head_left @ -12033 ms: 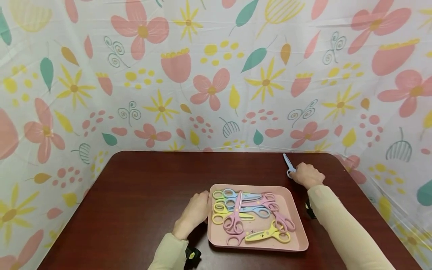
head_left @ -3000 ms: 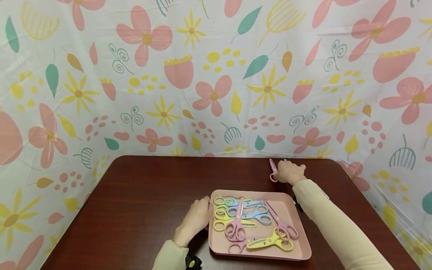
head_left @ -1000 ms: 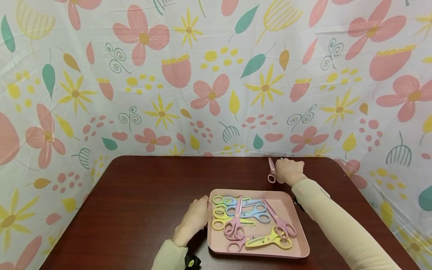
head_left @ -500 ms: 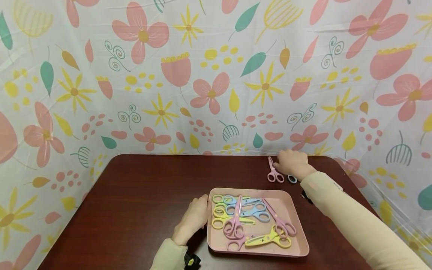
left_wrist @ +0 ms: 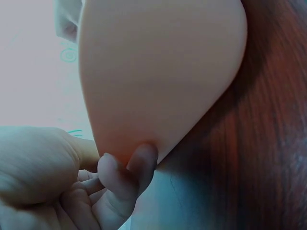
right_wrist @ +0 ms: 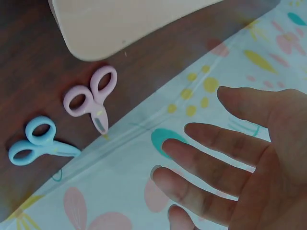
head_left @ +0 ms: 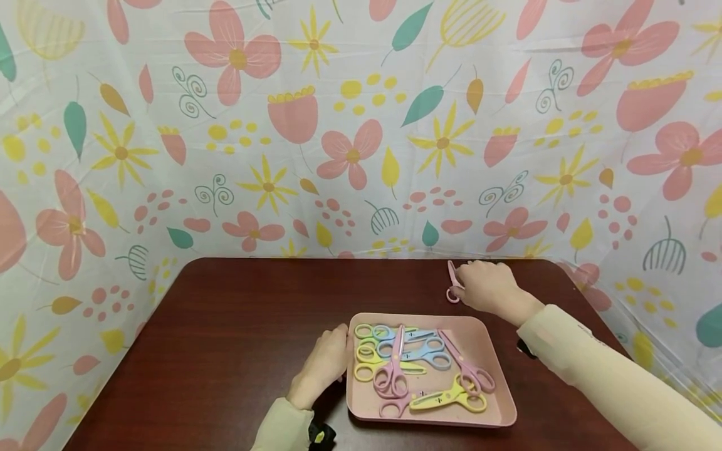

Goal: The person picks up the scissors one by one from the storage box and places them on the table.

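Observation:
My left hand grips the left edge of a pink tray, its fingers curled against the tray's wall in the left wrist view. Several pink, yellow, blue and green scissors lie overlapping in the tray, among them yellow scissors near its front. My right hand hovers at the table's back right with fingers spread, holding nothing. Partly behind it in the head view lie pink scissors. The right wrist view shows these pink scissors side by side with light blue scissors, apart from the fingers.
The dark wooden table runs back to a hanging white cloth printed with flowers. Both pairs of scissors on the table point their blades toward its back edge, close to the cloth.
Pink scissors have moved from the tray to the table beside the blue ones. The right hand has let go of them and drawn slightly away. The left hand has stayed at the tray.

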A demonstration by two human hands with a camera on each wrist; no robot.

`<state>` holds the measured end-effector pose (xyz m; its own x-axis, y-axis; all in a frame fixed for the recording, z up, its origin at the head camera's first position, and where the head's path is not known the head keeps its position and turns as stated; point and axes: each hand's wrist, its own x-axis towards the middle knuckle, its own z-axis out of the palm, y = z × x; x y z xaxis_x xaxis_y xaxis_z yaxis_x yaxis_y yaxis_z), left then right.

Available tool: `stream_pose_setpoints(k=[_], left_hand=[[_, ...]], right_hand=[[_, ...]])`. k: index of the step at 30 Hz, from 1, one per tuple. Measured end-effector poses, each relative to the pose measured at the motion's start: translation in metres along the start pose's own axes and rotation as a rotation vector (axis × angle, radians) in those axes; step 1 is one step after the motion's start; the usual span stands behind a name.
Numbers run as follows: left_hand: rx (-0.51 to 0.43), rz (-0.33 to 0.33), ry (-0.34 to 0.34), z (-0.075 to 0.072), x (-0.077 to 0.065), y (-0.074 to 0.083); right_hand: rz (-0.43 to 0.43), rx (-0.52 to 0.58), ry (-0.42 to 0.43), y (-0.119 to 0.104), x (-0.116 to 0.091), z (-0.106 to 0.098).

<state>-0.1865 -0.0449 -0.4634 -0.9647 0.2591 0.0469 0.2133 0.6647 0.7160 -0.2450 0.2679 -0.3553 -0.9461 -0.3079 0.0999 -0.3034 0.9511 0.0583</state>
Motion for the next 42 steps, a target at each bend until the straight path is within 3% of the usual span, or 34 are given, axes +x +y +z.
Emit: stream_pose_setpoints(k=[12, 21, 24, 30, 39, 42], left_hand=[[0.007, -0.002, -0.006, -0.003, -0.002, -0.001], [0.006, -0.013, 0.005, -0.003, -0.001, -0.002], [-0.01, -0.014, -0.008, -0.002, -0.001, -0.003], [-0.018, -0.001, -0.01, -0.001, 0.0, -0.002], [-0.014, -0.008, -0.007, 0.001, 0.0, -0.002], [-0.016, -0.011, -0.005, 0.001, 0.001, -0.001]], right_hand=[[-0.133, 0.127, 0.076, -0.001, -0.036, 0.008], [-0.326, 0.195, 0.093, 0.008, -0.062, 0.016], [-0.355, 0.206, 0.142, 0.01, -0.071, 0.022], [-0.413, 0.241, 0.157, 0.008, -0.088, 0.03], [-0.607, 0.287, 0.19, -0.002, -0.104, 0.042], [-0.623, 0.287, 0.191, -0.005, -0.105, 0.043]])
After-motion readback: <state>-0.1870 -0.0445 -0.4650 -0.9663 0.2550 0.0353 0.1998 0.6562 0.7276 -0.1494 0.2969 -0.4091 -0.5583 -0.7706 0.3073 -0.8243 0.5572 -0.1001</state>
